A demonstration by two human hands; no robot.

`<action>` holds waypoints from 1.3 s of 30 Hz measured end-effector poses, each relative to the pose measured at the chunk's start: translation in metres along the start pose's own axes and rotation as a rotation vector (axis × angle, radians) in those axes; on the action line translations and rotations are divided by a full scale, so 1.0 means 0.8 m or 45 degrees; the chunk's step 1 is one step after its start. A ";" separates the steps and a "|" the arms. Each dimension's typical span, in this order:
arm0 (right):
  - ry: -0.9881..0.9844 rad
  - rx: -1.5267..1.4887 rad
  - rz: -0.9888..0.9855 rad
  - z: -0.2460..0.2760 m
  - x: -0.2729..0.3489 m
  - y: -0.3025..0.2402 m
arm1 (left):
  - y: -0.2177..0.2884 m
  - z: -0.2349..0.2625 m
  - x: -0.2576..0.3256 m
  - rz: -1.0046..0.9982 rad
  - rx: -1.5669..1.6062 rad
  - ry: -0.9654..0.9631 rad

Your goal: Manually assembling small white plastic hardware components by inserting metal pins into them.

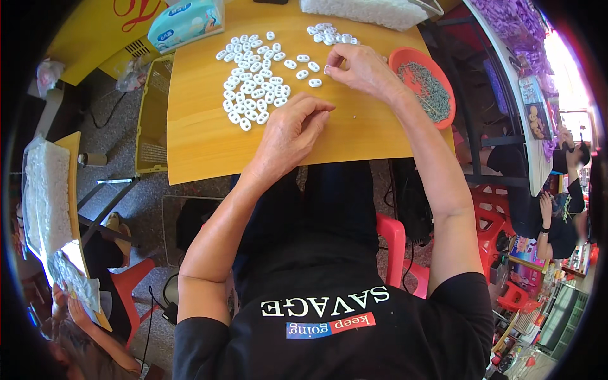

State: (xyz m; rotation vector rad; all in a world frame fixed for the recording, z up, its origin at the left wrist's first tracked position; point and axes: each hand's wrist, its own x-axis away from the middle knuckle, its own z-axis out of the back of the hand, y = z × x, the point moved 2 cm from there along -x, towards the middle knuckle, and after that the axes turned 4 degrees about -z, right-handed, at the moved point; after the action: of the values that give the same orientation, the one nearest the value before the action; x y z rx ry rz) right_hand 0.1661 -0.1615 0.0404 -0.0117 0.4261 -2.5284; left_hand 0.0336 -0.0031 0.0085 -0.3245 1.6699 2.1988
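Small white oval plastic pieces (pixel 253 79) were being handled by two bare hands on a yellow wooden surface (pixel 202 145).

One white piece (pixel 327 68) was pinched at the fingertips of the right hand (pixel 361 69), far on the surface. The left hand (pixel 292 130), nearer, was held with fingers curled together; whether anything lay between them could not be told. A large spread of pieces had been laid out at the far left, a smaller heap (pixel 329 35) at the far middle, and a few loose ones (pixel 304 66) between; which group was finished could not be judged. A round orange plastic dish of thin grey metal pins (pixel 424 85) stood to the right, seemingly well filled. A white bag (pixel 370 11) was cut off at the far edge, its contents unclear.
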 end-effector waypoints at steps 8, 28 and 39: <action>0.055 -1.246 -0.265 -0.013 0.049 -0.021 | -0.009 -0.006 0.000 0.241 0.338 0.198; 0.654 -0.921 0.142 -0.025 0.110 -0.066 | -0.006 -0.008 0.000 0.351 0.592 0.273; 0.657 -0.439 -0.303 0.068 0.113 0.116 | -0.010 -0.008 0.001 0.356 0.684 0.235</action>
State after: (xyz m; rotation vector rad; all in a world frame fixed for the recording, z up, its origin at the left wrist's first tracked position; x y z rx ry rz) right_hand 0.1456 -0.2992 0.0566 0.4932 1.1187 -2.6361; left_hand 0.0361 -0.0071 -0.0001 -0.1569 2.4476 1.8305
